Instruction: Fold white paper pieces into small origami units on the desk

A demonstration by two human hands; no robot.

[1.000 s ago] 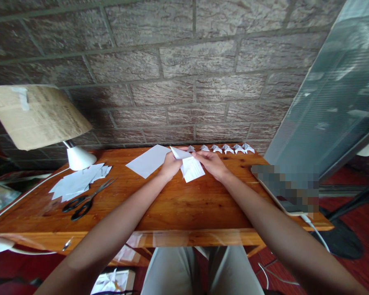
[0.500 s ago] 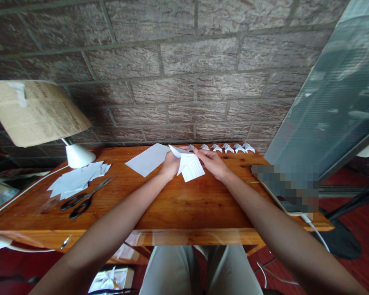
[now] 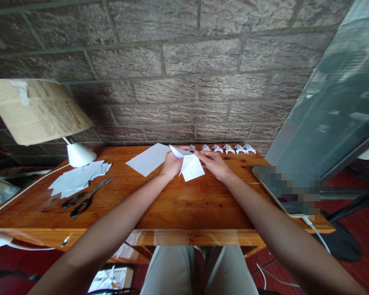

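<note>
Both my hands meet over the far middle of a wooden table (image 3: 184, 205). My left hand (image 3: 171, 164) and my right hand (image 3: 212, 163) each pinch a partly folded white sheet of paper (image 3: 190, 166), held just above the tabletop with its upper corner bent over. A flat white sheet (image 3: 147, 159) lies just left of my left hand. A row of several small folded white paper figures (image 3: 230, 148) stands along the table's back edge, beyond my right hand.
Black scissors (image 3: 84, 199) lie at the left beside a pile of white paper offcuts (image 3: 78, 178). A white lamp base (image 3: 77, 155) with a cardboard shade (image 3: 33, 108) stands at the back left. A flat device with a cable (image 3: 295, 207) rests at the right edge. A brick wall (image 3: 184, 73) is behind.
My fingers have shifted slightly on the sheet and its fold has tightened a little. Nothing else on the table has moved.
</note>
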